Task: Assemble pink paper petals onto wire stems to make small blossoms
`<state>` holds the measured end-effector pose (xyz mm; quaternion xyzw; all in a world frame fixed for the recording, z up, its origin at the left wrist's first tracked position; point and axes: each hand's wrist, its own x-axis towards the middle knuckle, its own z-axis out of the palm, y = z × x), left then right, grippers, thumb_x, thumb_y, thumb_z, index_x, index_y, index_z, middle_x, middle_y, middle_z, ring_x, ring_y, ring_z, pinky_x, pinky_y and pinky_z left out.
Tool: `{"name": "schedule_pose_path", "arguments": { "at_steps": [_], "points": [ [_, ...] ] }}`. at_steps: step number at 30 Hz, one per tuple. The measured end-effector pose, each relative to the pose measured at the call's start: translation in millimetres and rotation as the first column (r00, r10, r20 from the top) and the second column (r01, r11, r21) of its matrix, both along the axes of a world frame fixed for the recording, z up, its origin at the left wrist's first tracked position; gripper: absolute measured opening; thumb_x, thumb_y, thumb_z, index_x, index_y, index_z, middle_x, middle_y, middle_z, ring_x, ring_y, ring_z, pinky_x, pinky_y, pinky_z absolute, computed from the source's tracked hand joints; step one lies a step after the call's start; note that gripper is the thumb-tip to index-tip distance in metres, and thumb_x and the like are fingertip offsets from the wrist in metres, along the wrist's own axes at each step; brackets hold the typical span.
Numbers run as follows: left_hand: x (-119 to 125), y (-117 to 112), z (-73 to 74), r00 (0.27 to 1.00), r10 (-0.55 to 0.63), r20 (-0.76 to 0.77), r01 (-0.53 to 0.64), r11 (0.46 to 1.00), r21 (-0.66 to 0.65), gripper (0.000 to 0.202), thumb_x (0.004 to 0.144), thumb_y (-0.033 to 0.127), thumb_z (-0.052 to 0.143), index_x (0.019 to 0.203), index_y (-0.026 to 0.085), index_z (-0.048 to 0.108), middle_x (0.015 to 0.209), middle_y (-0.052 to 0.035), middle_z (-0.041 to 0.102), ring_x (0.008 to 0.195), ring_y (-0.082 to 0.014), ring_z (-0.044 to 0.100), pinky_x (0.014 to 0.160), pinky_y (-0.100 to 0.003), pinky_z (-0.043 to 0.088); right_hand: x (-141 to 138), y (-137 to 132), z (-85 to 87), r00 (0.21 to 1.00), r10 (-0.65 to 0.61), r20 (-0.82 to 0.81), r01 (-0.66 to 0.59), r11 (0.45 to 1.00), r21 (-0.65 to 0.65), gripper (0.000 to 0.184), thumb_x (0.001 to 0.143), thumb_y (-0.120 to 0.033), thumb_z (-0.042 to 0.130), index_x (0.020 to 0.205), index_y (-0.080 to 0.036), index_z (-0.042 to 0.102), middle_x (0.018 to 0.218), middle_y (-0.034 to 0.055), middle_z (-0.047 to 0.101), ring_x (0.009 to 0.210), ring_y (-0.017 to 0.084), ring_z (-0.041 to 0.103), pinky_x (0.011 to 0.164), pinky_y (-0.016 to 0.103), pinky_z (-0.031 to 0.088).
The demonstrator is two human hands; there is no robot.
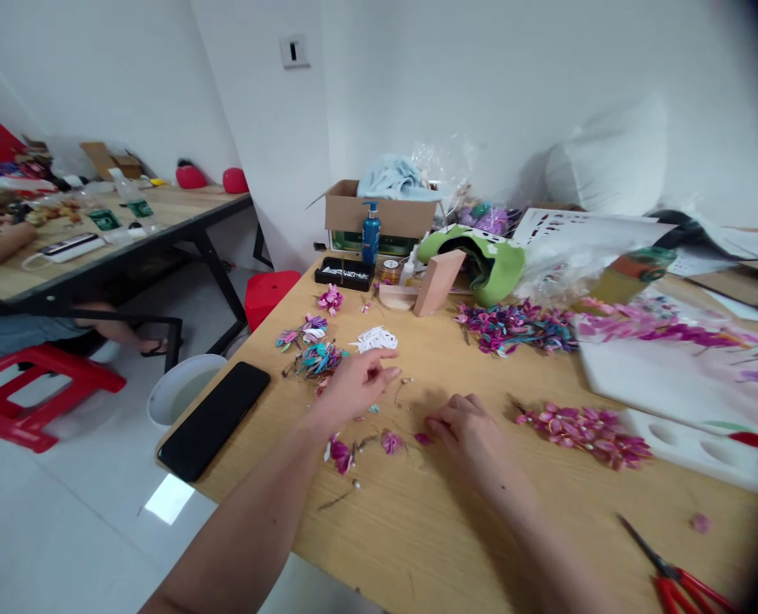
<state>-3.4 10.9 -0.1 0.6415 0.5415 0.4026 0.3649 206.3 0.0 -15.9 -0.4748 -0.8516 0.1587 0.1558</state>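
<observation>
My left hand (361, 381) is over the table beside a pile of white paper-like pieces (377, 338), its thumb and forefinger apart and nothing visible between them. My right hand (466, 429) rests low on the tabletop, fingertips pinched together at a small magenta petal (422, 438). Between and below the hands lie a pink flower (391, 442), a magenta flower (340, 454) and a wire stem with a pearl (355, 484). Bunches of teal flowers (318, 360) and pink-purple flowers (311, 328) are left of my left hand.
A black phone (216, 419) lies at the left table edge, above a white bucket (187, 384). Red-handled scissors (673, 571) are at lower right. Pink flower sprays (587, 433) and a white palette (679, 443) lie on the right. Another person's arm (1, 243) is at the far-left table.
</observation>
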Motion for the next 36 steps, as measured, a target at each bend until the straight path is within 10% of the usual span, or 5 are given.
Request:
{"name": "schedule_pose_path", "arguments": {
  "at_steps": [6,25,36],
  "points": [
    [-8.5,6.0,5.0,0.954,0.228,0.194,-0.232,0.973,0.002,0.036,0.083,0.034,0.052,0.11,0.014,0.061,0.054,0.0044,0.05,0.046,-0.0083,0.043,0.046,-0.019,0.035,-7.5,-7.3,5.3,0.997,0.016,-0.079,-0.008,0.994,0.106,0.029,0.092,-0.025,0.042,0.081,-0.018,0.068,0.075,0.0079,0.058,0.076,0.022,0.05,0.068,0.035,0.04],
    [-8.5,3.8,0.4,0.972,0.234,0.032,-0.236,0.964,0.12,0.031,0.084,0.03,0.052,0.109,0.015,0.061,0.056,0.0037,0.051,0.049,-0.0094,0.043,0.048,-0.021,0.032,-17.2,-19.1,19.1,0.933,0.314,-0.173,-0.339,0.93,-0.14,0.025,0.089,-0.031,0.053,0.069,-0.021,0.065,0.076,0.0046,0.061,0.083,0.021,0.053,0.073,0.034,0.042],
    [-6.3,5.2,-5.7,0.977,0.213,0.017,-0.213,0.968,0.135,0.03,0.084,0.03,0.05,0.11,0.017,0.06,0.059,0.0029,0.053,0.052,-0.0105,0.047,0.051,-0.021,0.036,-57.2,-24.3,12.9,0.924,0.383,0.014,-0.382,0.919,0.1,0.02,0.09,-0.016,0.048,0.094,-0.021,0.066,0.084,0.0079,0.059,0.087,0.023,0.05,0.073,0.035,0.045]
  ]
}}
